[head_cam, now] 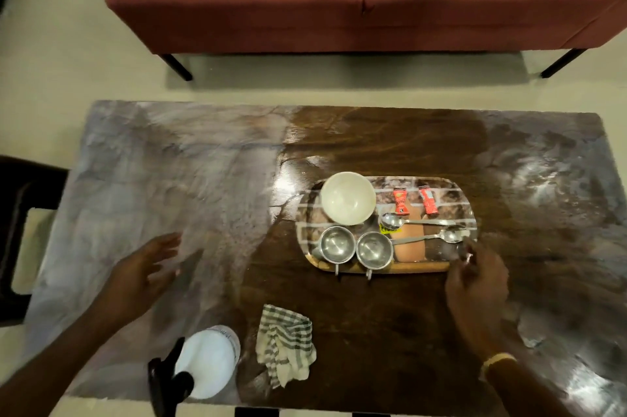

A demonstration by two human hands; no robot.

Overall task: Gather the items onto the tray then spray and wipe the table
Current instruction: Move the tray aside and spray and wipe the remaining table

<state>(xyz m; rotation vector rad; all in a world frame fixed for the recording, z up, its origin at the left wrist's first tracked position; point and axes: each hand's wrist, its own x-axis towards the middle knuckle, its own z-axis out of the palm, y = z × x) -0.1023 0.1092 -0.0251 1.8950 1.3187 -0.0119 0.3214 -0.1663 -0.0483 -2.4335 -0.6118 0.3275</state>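
The right hand [475,284] rests its curled fingertips on the tray [470,213] corner, just beside a spoon [437,236]; whether they pinch anything is unclear. The left hand [149,272] hovers over the table [169,179], fingers loosely spread, empty. Cloth [285,345] and spray bottle [200,365] lie nearer, between the wrists

Indoor light is dim and warm. The glossy table [373,308] throws broad whitish glare across its left half and right end, leaving only the middle strip dark brown. A bright specular spot sits just left of the tray [470,209]. Wide-angle distortion bows the table edges, and the left hand [149,269] is slightly motion-blurred.
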